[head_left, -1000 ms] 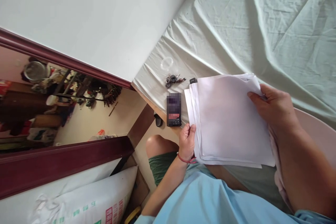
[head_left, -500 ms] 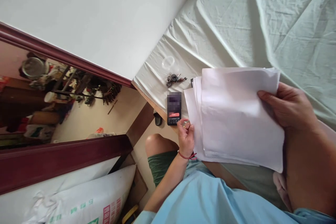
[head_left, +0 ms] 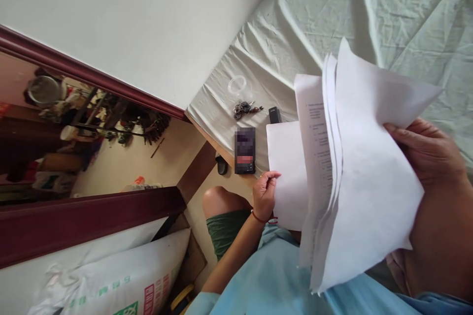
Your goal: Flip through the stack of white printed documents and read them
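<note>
With our right hand (head_left: 438, 152) we grip firmly a bundle of papers (head_left: 373, 182), bent and lifted — the thumb lies in front, the fingers behind. Our left hand (head_left: 264, 194) pinches a white sheet (head_left: 290, 172) by its left edge, to the left of the bundle. On the cloth-covered surface (head_left: 306, 44), towards its left corner, lie keys (head_left: 243, 110) and a clear container (head_left: 238, 86); a phone (head_left: 245, 152) rests at the near edge — a black object (head_left: 274, 114) lies just past the sheet.

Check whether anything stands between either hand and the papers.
Nothing visible does: the left hand pinches the lower paper at its left edge, and the right hand grips the lifted sheets. The phone lies left of them, not between.
</note>
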Action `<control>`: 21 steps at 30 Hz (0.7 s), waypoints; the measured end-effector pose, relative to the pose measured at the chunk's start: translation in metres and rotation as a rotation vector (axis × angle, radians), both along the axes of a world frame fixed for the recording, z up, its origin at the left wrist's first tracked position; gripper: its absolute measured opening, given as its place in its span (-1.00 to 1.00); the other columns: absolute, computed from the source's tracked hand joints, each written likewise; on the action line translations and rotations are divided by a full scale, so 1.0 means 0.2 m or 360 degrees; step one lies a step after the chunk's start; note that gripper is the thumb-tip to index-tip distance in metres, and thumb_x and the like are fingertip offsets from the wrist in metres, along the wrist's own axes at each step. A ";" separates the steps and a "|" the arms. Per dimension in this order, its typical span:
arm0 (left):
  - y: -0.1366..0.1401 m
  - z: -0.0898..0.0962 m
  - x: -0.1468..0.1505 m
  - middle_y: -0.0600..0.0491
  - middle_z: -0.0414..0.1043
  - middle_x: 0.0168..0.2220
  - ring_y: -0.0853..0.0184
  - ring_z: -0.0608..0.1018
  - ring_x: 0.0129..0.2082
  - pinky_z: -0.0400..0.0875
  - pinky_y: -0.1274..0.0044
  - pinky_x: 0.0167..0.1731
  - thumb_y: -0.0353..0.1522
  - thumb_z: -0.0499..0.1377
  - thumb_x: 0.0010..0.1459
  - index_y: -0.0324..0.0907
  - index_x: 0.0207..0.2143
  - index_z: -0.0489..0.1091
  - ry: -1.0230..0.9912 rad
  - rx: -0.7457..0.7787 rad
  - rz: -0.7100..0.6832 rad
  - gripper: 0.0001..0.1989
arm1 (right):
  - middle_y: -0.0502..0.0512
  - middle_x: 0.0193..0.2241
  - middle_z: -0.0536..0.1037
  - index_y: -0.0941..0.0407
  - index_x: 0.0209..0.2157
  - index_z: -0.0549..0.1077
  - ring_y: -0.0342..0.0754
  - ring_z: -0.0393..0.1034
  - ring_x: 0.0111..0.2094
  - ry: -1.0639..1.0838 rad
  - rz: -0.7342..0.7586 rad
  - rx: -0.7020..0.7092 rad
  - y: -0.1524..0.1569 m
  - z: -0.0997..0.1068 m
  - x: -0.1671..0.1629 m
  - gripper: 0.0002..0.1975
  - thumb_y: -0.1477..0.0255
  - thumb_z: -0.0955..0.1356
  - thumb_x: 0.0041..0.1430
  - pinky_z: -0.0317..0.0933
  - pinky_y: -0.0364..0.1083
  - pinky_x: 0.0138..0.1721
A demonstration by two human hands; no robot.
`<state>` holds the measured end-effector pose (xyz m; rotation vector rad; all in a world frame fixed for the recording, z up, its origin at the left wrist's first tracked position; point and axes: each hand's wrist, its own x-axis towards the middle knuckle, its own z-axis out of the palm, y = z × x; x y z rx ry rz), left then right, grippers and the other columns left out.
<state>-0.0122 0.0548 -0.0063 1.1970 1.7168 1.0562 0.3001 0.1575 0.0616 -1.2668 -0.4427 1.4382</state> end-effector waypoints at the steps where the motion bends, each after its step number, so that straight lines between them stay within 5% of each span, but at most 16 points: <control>1: 0.00 0.01 0.00 0.02 0.56 -0.36 0.25 0.55 -0.29 0.46 0.46 -0.25 -0.23 0.21 0.25 -0.15 -0.26 0.55 -0.0011 -0.0008 0.0007 -0.81 | 0.02 -0.29 0.70 -0.04 -0.29 0.68 -0.04 0.55 -0.45 -0.0006 -0.0009 0.0003 0.00 0.00 0.00 -0.70 0.47 0.56 -0.16 0.50 -0.04 -0.40; 8: 0.01 0.04 0.00 0.02 0.53 -0.41 0.19 0.54 -0.29 0.47 0.42 -0.30 -0.15 0.23 0.22 -0.14 -0.29 0.56 -0.0050 -0.0018 0.0007 -0.74 | -0.01 -0.26 0.69 -0.02 -0.17 0.67 -0.04 0.58 -0.34 -0.0032 0.0086 0.0125 0.02 -0.08 -0.04 -0.62 0.46 0.58 -0.11 0.53 -0.04 -0.23; 13: 0.00 0.04 0.00 0.00 0.55 -0.36 0.22 0.55 -0.28 0.46 0.44 -0.25 -0.06 0.22 0.23 -0.16 -0.25 0.56 -0.0146 -0.0040 0.0098 -0.65 | -0.03 -0.34 0.68 0.00 -0.10 0.66 -0.14 0.53 -0.41 -0.0284 0.0255 0.0042 0.02 -0.11 -0.06 -0.59 0.33 0.59 -0.05 0.45 -0.20 -0.36; 21: 0.00 0.02 0.00 0.00 0.53 -0.31 0.28 0.50 -0.28 0.36 0.49 -0.22 -0.03 0.13 0.33 -0.19 -0.19 0.56 -0.0090 0.0024 0.0027 -0.57 | 0.00 -0.34 0.67 0.00 0.05 0.60 -0.06 0.50 -0.45 -0.0727 0.0558 0.0055 0.03 -0.15 -0.03 -0.55 0.24 0.48 0.11 0.39 -0.16 -0.50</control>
